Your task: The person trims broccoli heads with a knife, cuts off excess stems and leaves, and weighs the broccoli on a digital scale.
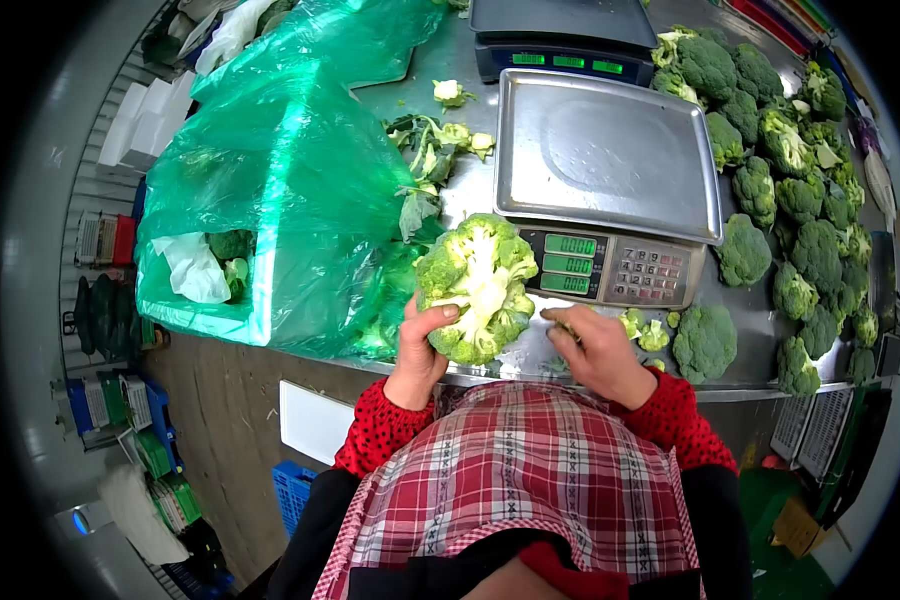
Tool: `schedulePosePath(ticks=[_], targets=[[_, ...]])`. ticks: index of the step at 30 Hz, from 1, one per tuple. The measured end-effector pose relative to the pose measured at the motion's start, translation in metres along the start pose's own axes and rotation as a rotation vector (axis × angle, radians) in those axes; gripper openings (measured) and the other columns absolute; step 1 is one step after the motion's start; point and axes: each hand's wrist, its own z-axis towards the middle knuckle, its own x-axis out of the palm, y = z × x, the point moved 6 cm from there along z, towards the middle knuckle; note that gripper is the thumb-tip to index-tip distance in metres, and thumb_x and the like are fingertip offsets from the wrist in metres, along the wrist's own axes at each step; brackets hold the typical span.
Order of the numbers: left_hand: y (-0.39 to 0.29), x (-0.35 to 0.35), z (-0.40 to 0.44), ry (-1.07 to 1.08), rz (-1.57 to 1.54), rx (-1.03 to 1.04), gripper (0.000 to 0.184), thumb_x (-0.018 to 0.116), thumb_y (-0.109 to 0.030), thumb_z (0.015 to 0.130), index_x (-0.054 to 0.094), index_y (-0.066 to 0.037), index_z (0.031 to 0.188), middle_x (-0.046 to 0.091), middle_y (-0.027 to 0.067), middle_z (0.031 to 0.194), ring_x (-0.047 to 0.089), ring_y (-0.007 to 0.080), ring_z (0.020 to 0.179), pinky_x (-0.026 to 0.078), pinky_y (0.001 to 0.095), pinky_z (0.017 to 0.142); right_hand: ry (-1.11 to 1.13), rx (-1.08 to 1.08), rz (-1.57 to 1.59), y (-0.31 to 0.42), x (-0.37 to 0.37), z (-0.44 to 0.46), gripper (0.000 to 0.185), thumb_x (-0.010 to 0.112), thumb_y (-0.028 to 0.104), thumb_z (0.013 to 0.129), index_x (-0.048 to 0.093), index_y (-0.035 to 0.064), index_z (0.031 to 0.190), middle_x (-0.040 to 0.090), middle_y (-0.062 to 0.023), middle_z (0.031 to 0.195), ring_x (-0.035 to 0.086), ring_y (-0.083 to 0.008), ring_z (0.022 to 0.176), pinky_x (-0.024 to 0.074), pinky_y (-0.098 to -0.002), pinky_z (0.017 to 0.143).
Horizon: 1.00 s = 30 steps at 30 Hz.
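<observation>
My left hand (422,345) grips a broccoli head (478,287), its pale cut stem side facing up, over the table's front edge. To its right is my right hand (598,350), fingers curled together with the index fingertip toward the broccoli; whatever it holds is too small to make out. Just beyond both hands stands a scale (608,155) with a bare metal tray and green digits. Small broccoli pieces (652,335) lie beside my right hand. On the left a green plastic bag (320,200) covers a white box.
Many broccoli heads (815,250) are piled on the right of the metal table (460,205). A second scale (560,40) stands at the back. Leaves and trimmings (425,165) lie beside the bag. A blue crate (292,492) and a white lid-like panel (313,420) are below the table.
</observation>
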Motion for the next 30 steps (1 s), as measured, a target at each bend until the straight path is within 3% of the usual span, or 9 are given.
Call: schedulePosePath(ticks=[4, 13, 15, 19, 22, 25, 27, 28, 30], targets=[[-0.010, 0.000, -0.002, -0.021, 0.112, 0.028, 0.069, 0.064, -0.019, 0.073, 0.046, 0.004, 0.135, 0.061, 0.0169, 0.124, 0.062, 0.0278, 0.110, 0.048, 0.0376, 0.098, 0.026, -0.096, -0.255, 0.012, 0.000, -0.003, 0.028, 0.070, 0.016, 0.084, 0.064, 0.0075, 0.109, 0.054, -0.0074, 0.078, 0.060, -0.0261, 0.061, 0.0480, -0.0382, 0.052], [-0.015, -0.001, -0.014, -0.102, 0.048, -0.043, 0.067, 0.063, -0.011, 0.070, 0.047, 0.004, 0.133, 0.062, 0.0158, 0.119, 0.062, 0.0239, 0.105, 0.048, 0.0339, 0.093, 0.119, -0.226, -0.448, 0.023, -0.009, 0.008, 0.035, 0.068, 0.016, 0.083, 0.061, 0.0080, 0.116, 0.054, -0.0069, 0.077, 0.060, -0.0238, 0.059, 0.0470, -0.0373, 0.050], [-0.022, -0.007, -0.017, -0.168, 0.317, -0.001, 0.070, 0.065, -0.010, 0.067, 0.046, 0.008, 0.132, 0.062, 0.0165, 0.116, 0.061, 0.0231, 0.104, 0.047, 0.0319, 0.093, 0.139, -0.255, -0.485, 0.022, -0.008, 0.011, 0.035, 0.067, 0.015, 0.082, 0.061, 0.0072, 0.116, 0.053, -0.0070, 0.075, 0.060, -0.0225, 0.057, 0.0468, -0.0369, 0.048], [-0.028, -0.012, -0.021, -0.143, 0.503, -0.031, 0.074, 0.069, -0.012, 0.066, 0.044, 0.012, 0.131, 0.063, 0.0158, 0.110, 0.060, 0.0212, 0.101, 0.048, 0.0315, 0.088, 0.183, -0.405, -0.586, 0.021, -0.004, 0.012, 0.039, 0.062, 0.008, 0.077, 0.061, 0.0045, 0.116, 0.054, -0.0064, 0.070, 0.059, -0.0197, 0.053, 0.0457, -0.0343, 0.044], [-0.020, -0.033, -0.024, -0.135, 0.675, 0.007, 0.078, 0.075, -0.019, 0.067, 0.045, 0.014, 0.131, 0.064, 0.0205, 0.114, 0.061, 0.0254, 0.104, 0.049, 0.0339, 0.091, 0.302, -0.477, -0.670, 0.012, 0.013, 0.017, 0.041, 0.061, 0.003, 0.076, 0.060, 0.0034, 0.116, 0.058, -0.0072, 0.064, 0.053, -0.0162, 0.042, 0.0420, -0.0328, 0.035], [-0.021, -0.043, -0.031, -0.173, 0.942, 0.036, 0.080, 0.077, -0.028, 0.069, 0.048, 0.014, 0.130, 0.064, 0.0254, 0.117, 0.062, 0.0308, 0.109, 0.048, 0.0354, 0.095, 0.372, -0.532, -0.692, -0.003, 0.026, 0.011, 0.044, 0.062, 0.003, 0.076, 0.056, 0.0015, 0.120, 0.060, -0.0092, 0.065, 0.056, -0.0185, 0.044, 0.0460, -0.0342, 0.036], [-0.001, -0.061, -0.030, -0.134, 1.004, -0.097, 0.078, 0.076, -0.032, 0.070, 0.050, 0.013, 0.129, 0.064, 0.0260, 0.116, 0.062, 0.0322, 0.110, 0.048, 0.0350, 0.095, 0.416, -0.533, -0.677, -0.011, 0.040, 0.003, 0.047, 0.063, 0.004, 0.076, 0.054, 0.0015, 0.122, 0.060, -0.0093, 0.066, 0.058, -0.0193, 0.047, 0.0477, -0.0345, 0.037], [0.001, -0.066, -0.026, -0.142, 0.992, -0.062, 0.078, 0.076, -0.032, 0.070, 0.050, 0.013, 0.129, 0.064, 0.0260, 0.116, 0.062, 0.0322, 0.110, 0.048, 0.0350, 0.095, 0.499, -0.482, -0.674, -0.009, 0.045, 0.003, 0.046, 0.061, 0.004, 0.078, 0.052, 0.0002, 0.123, 0.061, -0.0101, 0.068, 0.060, -0.0212, 0.049, 0.0484, -0.0363, 0.039], [0.017, -0.084, -0.034, -0.222, 0.936, -0.239, 0.077, 0.075, -0.037, 0.070, 0.054, 0.012, 0.126, 0.065, 0.0265, 0.114, 0.064, 0.0332, 0.107, 0.049, 0.0359, 0.093, 0.481, -0.507, -0.640, -0.003, 0.050, 0.003, 0.042, 0.055, 0.005, 0.081, 0.052, -0.0015, 0.122, 0.061, -0.0118, 0.069, 0.062, -0.0247, 0.053, 0.0489, -0.0380, 0.043]])
